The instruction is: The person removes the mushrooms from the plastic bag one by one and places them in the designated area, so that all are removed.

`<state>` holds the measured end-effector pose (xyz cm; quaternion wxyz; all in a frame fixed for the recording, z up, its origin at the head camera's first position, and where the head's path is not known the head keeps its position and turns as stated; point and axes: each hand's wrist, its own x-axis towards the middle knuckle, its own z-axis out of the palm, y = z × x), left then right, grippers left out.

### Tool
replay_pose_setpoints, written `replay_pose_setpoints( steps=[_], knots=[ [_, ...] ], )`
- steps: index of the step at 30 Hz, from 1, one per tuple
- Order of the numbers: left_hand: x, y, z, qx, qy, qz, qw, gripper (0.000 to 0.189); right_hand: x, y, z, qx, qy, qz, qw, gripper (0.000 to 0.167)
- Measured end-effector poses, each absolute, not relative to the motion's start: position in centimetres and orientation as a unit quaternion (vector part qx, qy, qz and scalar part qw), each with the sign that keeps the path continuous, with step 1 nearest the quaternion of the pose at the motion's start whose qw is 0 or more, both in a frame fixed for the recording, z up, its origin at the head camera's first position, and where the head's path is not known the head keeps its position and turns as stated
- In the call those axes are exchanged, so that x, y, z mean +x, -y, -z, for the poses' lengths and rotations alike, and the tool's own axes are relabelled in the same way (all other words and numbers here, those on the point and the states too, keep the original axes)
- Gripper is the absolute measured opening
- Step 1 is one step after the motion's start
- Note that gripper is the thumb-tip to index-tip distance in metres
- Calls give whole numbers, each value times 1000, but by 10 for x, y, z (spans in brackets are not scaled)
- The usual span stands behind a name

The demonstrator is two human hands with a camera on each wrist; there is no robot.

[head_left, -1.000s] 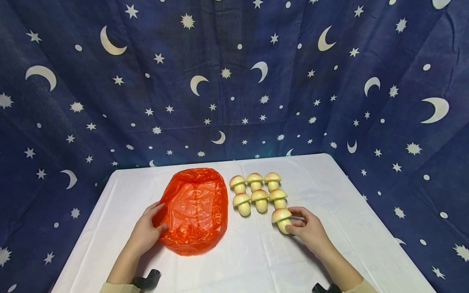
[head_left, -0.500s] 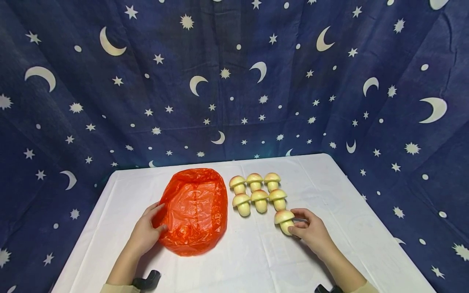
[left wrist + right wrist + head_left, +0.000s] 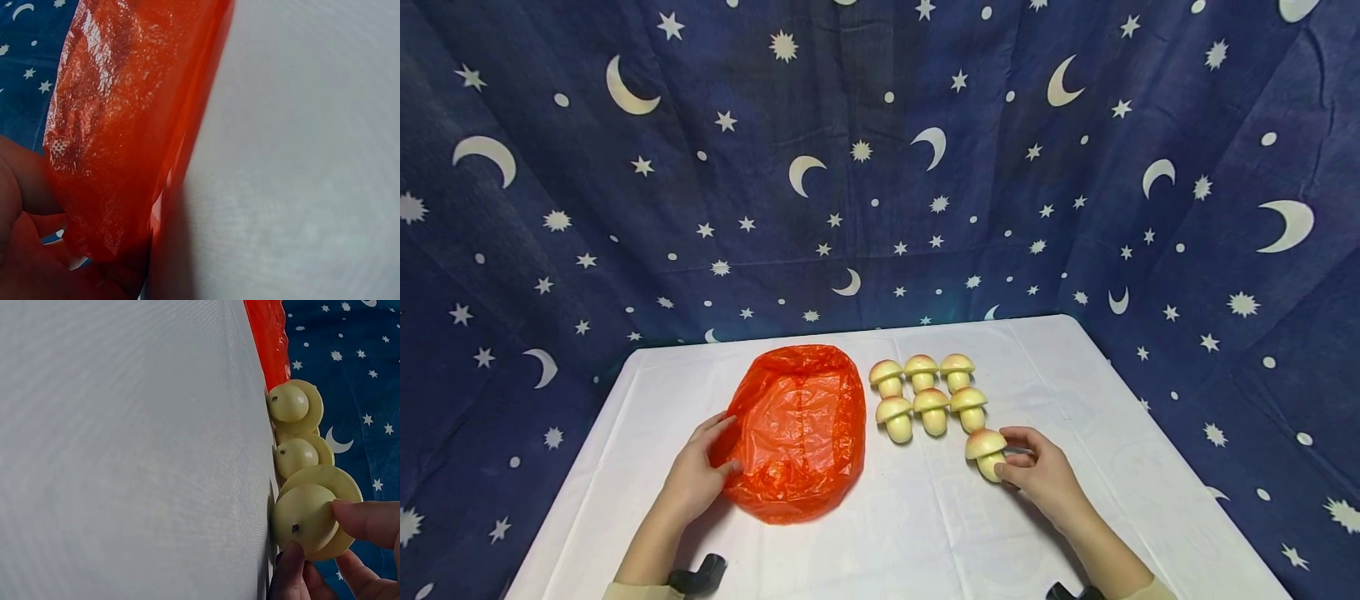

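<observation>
On the left of the table lies a red plastic bag (image 3: pixel 797 425), its mouth spread wide with a rolled rim. My left hand (image 3: pixel 694 475) holds the bag's left rim, thumb at the near side and fingers farther up. The left wrist view has the thin film (image 3: pixel 119 125) between that hand's thumb and fingers. To the right, my right hand (image 3: pixel 1041 473) pinches the stem of a toy mushroom (image 3: pixel 986 452) with a yellow cap tinged red. In the right wrist view, thumb and fingers surround this mushroom (image 3: pixel 306 515) close over the cloth.
Several matching mushrooms (image 3: pixel 932 410) lie in two rows between the bag and my right hand, caps pointing away. A white cloth (image 3: pixel 880 542) covers the table. A dark blue curtain (image 3: pixel 737 208) with moons and stars hangs behind and beside it.
My right hand has moved slightly right and toward me with the mushroom, leaving a gap from the mushroom above it. The left hand and the bag stay nearly still.
</observation>
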<state>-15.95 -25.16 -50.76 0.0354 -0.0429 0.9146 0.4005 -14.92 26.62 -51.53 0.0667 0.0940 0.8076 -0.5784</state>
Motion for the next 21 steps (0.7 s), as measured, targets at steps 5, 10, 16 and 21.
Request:
replay_pose_setpoints(
  steps=[5, 10, 16, 21],
  knots=[
    [-160, 253, 507, -43, -916, -398, 37, 75, -150, -267, 518, 89, -807, 580, 64, 66],
    [-159, 254, 508, -38, -916, -397, 33, 75, -151, -268, 519, 90, -806, 582, 60, 66],
    [-159, 257, 507, -41, -916, -398, 29, 76, -149, -269, 511, 80, -796, 598, 50, 65],
    [-159, 260, 506, -39, -915, -401, 26, 77, -150, -272, 506, 74, -803, 590, 38, 62]
  ],
)
